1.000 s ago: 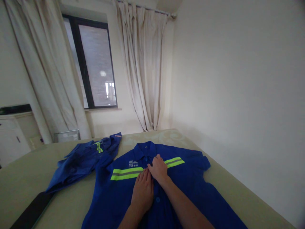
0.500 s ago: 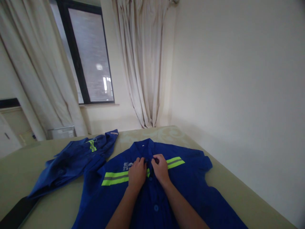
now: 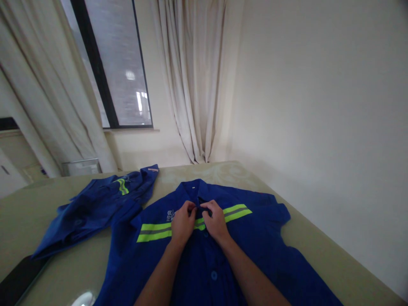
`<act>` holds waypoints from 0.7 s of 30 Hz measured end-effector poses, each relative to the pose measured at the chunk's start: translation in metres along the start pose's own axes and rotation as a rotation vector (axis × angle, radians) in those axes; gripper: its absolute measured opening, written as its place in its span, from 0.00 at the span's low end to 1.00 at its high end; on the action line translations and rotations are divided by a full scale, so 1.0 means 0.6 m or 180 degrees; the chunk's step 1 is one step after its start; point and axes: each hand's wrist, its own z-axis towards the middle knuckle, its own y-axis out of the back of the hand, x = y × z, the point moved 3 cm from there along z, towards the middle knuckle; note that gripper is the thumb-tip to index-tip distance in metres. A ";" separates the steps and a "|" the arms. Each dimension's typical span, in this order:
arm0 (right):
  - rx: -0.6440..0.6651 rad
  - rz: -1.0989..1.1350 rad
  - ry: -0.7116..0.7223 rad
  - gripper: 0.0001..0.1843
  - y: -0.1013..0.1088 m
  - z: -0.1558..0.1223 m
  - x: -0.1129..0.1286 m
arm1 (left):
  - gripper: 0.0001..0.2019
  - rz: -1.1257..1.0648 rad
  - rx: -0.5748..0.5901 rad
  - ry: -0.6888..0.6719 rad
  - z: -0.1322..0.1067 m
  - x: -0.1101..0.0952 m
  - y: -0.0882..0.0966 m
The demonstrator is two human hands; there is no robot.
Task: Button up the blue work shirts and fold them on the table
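Note:
A blue work jacket (image 3: 261,238) with yellow-green reflective stripes and a white chest print lies spread face up on the table, its collar pointing away from me. My left hand (image 3: 184,222) pinches the front edge just below the collar. Facing it, my right hand (image 3: 216,220) grips the other side of the front opening, thumb and forefinger curled together. The fingertips of both hands nearly meet over the placket, so the button or hole between them is hidden. Lower on the front, a round blue button (image 3: 213,275) shows.
Left of the jacket lies a second blue garment (image 3: 92,212) with a reflective strip, crumpled. A dark flat object (image 3: 22,278) and a shiny white item (image 3: 83,299) are near the table's (image 3: 76,272) front left. A wall (image 3: 318,127) borders the right side; curtains (image 3: 194,85) hang behind.
My view has tipped down slightly, bringing the white item into sight. Both hands stay at the upper placket, with the fingers shifted a little and the two front edges drawn closer together.

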 end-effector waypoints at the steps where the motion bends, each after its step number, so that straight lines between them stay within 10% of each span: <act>1: 0.0036 -0.0064 -0.0009 0.16 0.000 0.000 0.003 | 0.04 -0.0064 -0.0016 -0.0011 0.001 0.001 0.000; 21: 0.0200 -0.0450 -0.0075 0.12 0.000 0.001 0.005 | 0.04 -0.0335 0.0059 -0.0179 -0.001 -0.007 0.000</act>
